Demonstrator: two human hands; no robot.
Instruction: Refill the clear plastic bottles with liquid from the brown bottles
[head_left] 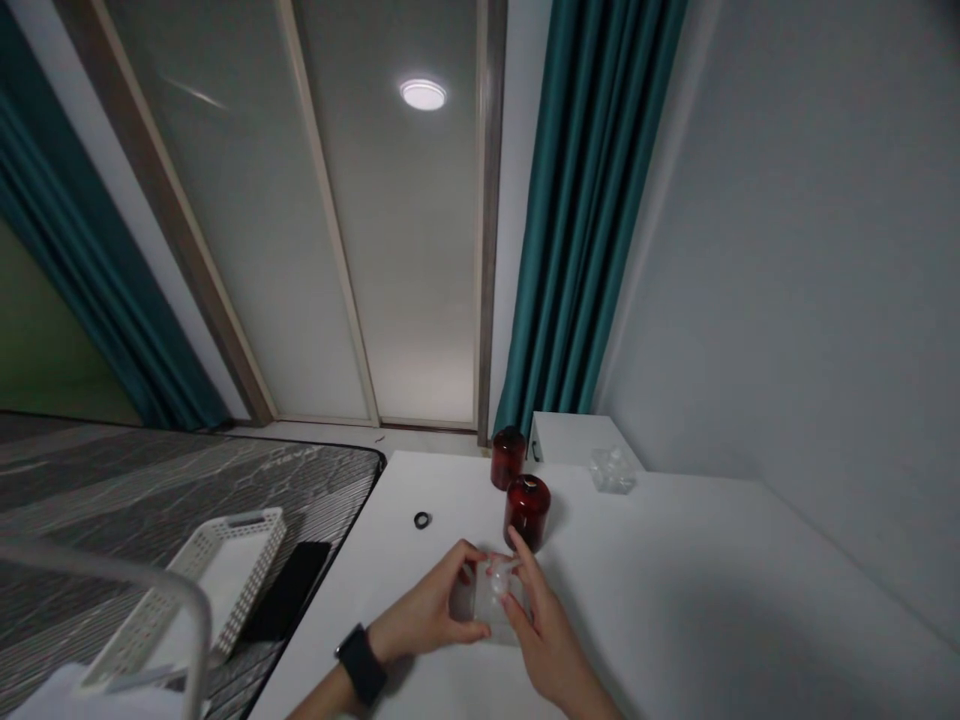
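A translucent, squarish container [484, 605] is between my two hands, low over the white table [360, 580]. My left hand [442, 600], with a dark watch on its wrist, grips the container's left side, thumb in front and fingers behind. At its top, my right hand [536, 620] has thumb and fingers around a small clear piece [500, 575]; its exact kind is too blurred to tell. Just beyond my right fingers stands a dark red-brown glass bottle [528, 510]. A second such bottle [508, 458] stands behind it. A small black ring [422, 520] lies to the left.
Crumpled clear plastic [613, 470] lies at the table's back right, by a white cabinet [577, 435]. On the bed at left are a white perforated basket [259, 530] and a flat black object [289, 590]. A curved pale bar [187, 590] crosses the lower left. The wall borders the right.
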